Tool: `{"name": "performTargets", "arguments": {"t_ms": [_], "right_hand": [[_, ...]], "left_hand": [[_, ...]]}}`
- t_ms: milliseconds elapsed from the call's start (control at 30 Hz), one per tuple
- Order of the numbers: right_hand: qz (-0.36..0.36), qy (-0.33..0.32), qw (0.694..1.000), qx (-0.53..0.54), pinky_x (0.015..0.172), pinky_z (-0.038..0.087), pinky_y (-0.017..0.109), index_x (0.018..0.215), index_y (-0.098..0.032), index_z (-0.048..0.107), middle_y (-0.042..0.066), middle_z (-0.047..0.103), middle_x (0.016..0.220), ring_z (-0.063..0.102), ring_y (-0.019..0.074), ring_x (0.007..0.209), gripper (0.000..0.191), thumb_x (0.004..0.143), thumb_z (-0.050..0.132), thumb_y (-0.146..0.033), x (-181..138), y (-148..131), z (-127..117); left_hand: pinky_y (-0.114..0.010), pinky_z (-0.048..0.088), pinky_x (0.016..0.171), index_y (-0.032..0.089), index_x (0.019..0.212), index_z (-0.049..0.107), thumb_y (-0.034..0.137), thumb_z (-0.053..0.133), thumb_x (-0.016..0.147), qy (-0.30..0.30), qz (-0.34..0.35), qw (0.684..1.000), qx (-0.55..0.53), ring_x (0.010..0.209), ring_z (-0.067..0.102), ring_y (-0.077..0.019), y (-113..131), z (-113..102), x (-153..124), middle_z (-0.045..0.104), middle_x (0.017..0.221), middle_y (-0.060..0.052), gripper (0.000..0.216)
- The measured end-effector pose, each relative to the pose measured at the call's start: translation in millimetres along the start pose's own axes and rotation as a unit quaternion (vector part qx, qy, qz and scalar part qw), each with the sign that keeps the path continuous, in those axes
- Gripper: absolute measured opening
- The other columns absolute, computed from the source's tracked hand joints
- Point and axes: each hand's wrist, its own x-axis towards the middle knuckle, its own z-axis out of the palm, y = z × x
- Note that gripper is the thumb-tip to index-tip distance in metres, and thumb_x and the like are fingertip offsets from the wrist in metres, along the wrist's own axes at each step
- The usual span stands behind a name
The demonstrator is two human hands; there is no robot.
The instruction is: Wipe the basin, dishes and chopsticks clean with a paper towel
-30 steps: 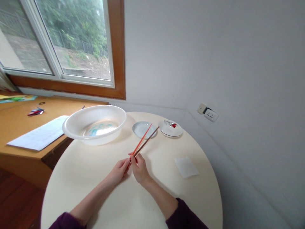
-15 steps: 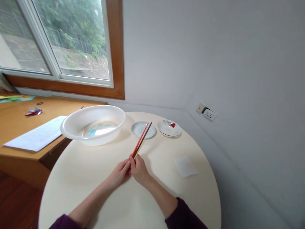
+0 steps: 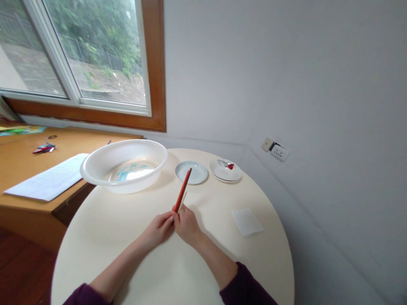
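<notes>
Over the middle of the round table, both my hands meet around a small bundle of chopsticks (image 3: 182, 193). Red-orange and dark brown sticks point up and away, with a shorter-showing pale one (image 3: 183, 201) beside them. My left hand (image 3: 160, 228) is closed at the bundle's lower part, its thumb against the sticks. My right hand (image 3: 187, 225) is wrapped round them from the other side. The lower ends are hidden by my fingers. Just past the tips lies a pale blue plate (image 3: 199, 174).
A translucent plastic basin (image 3: 149, 180) stands at the table's back left. Stacked white dishes with a red flower (image 3: 221, 170) sit at the back right. A white tissue (image 3: 247, 222) lies at right. The wooden desk (image 3: 79, 140) bearing paper (image 3: 51, 178) adjoins on the left.
The chopsticks have drawn closer together and now reach less far up above my hands. The pale stick shows apart from the others. My hands have barely moved.
</notes>
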Motion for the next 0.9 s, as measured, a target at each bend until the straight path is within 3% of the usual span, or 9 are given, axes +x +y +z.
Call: {"name": "performTargets", "arguments": {"t_ms": [533, 900], "right_hand": [[0.008, -0.027, 1.000, 0.015, 0.070, 0.049, 0.030, 0.091, -0.015, 0.051, 0.010, 0.062, 0.085, 0.060, 0.0200, 0.079, 0.021, 0.091, 0.031, -0.022, -2, 0, 0], [0.004, -0.041, 0.999, 0.028, 0.068, 0.048, 0.030, 0.092, -0.014, 0.051, 0.011, 0.062, 0.086, 0.061, 0.0198, 0.077, 0.021, 0.092, 0.031, -0.022, -3, 0, -2]], "left_hand": [[-0.026, 0.041, 0.067, 0.012, 0.070, 0.059, 0.054, 0.056, 0.076, -0.025, -0.029, 0.999, -0.030, 0.068, 0.051, -0.0149, -4, -2, -1, 0.061, 0.068, -0.006, 0.042], [-0.028, 0.042, 0.072, 0.012, 0.070, 0.060, 0.052, 0.055, 0.077, -0.029, -0.012, 0.999, -0.017, 0.073, 0.052, -0.0165, -7, -4, -1, 0.062, 0.073, -0.007, 0.041]]}}
